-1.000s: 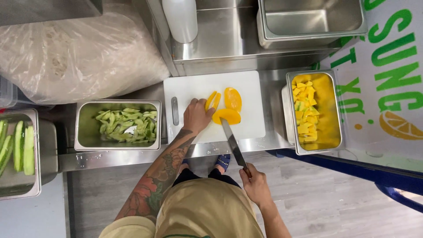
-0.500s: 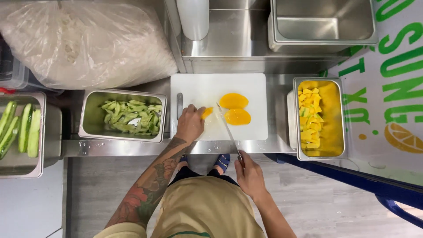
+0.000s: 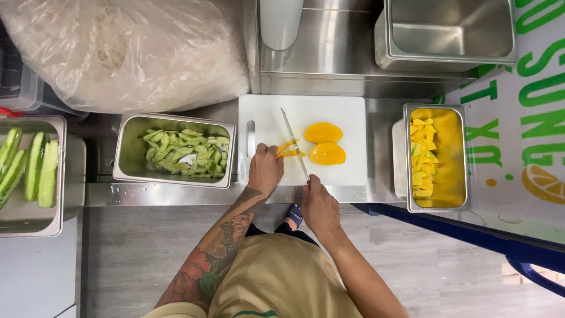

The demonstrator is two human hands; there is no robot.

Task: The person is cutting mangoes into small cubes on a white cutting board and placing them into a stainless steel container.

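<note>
**Mango strip under the knife on the cutting board**

Mango strip (image 3: 286,149) lies near the board's front left part, with the blade right beside it.

Far left, a steel pan (image 3: 35,221) holds long cucumber spears (image 3: 36,166). Above and beside it sits a big clear plastic bag (image 3: 126,50) of pale stuff. Next comes a second pan (image 3: 126,171) filled with pale green slices (image 3: 179,152).

The white board (image 3: 344,112) rests on the steel table (image 3: 176,194). The left hand (image 3: 265,169) sits on the board's front left part, fingers curled down and pressing on the strip's near end. The knife (image 3: 294,141) runs diagonally, tip pointing away from the person, edge against the strip. The right hand (image 3: 319,206) is clenched around the handle at the board's front edge.

Two mango halves (image 3: 325,144) lie side by side right of the blade, apart from it. Further right a deep pan (image 3: 465,176) holds yellow mango cubes (image 3: 422,156). At the top right stands an empty steel tub (image 3: 450,35), and a white bottle (image 3: 281,20) stands behind the board.
</note>
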